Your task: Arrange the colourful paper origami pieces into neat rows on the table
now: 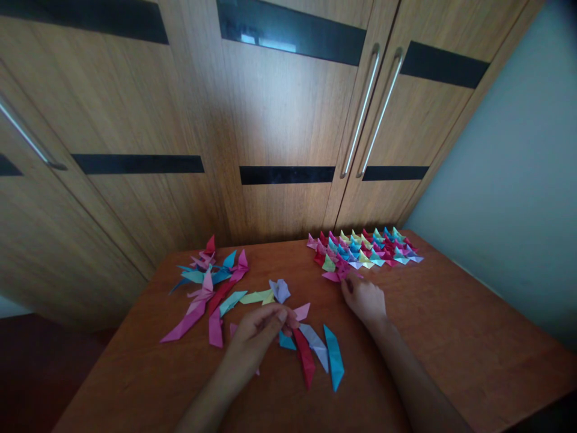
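Pink paper (332,276) at downturned right fingers (347,290)

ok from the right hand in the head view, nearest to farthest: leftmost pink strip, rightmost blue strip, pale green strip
From the right hand:
1. Rightmost blue strip: slightly left, nearer the camera.
2. Pale green strip: farther left, mid-table.
3. Leftmost pink strip: far left.

Worn on the head, looking forward and down across a reddish-brown wooden tabletop (451,313) from its near side, facing a light-brown, black-banded wooden wardrobe (288,114); near both the bare left hand (259,328) and the bare right hand (366,299).
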Available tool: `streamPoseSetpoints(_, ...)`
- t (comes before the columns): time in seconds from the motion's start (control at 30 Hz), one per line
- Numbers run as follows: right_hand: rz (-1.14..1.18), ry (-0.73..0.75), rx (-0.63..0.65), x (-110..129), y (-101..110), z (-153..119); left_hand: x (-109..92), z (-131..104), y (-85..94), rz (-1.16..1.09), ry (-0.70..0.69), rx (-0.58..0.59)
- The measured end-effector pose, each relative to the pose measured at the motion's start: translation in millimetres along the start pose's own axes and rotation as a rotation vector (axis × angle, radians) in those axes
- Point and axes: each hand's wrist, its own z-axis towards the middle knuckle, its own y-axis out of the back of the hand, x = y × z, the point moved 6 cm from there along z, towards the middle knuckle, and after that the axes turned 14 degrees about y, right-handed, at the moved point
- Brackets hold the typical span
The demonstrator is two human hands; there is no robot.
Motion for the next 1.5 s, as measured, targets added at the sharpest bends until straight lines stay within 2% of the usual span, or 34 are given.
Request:
streamPoseSetpoints(0.73, 0.008, 0.030, -0.031, 3.9, 1.5, -0.4, 3.3, 0.7, -0.2, -0.028, 0.034, 0.020)
streamPoseSetpoints(0.9, 0.008, 0.055, -0.116, 6.7, 9.0, -8.9, 4.2, 0.4, 1.4, -0.030, 0.054, 0.012)
streamPoseSetpoints(1.07, 0.023, 0.171, -0.222, 25.2, 9.0, -10.8, 3.7, 0.3, 0.6, -0.046, 0.041, 0.030)
streamPoseSetpoints(1.2, 0.008, 0.181, -0.195, 32.8, 1.1, -3.1, 5.2, 1.2, 0.8, -0.034, 0.044, 0.027)
streamPoseSetpoints(1.5, 0.013, 0.105, -0.114, 26.3, -7.0, 1.3, 3.3, -0.1, 1.3, -0.028, 0.050, 0.025)
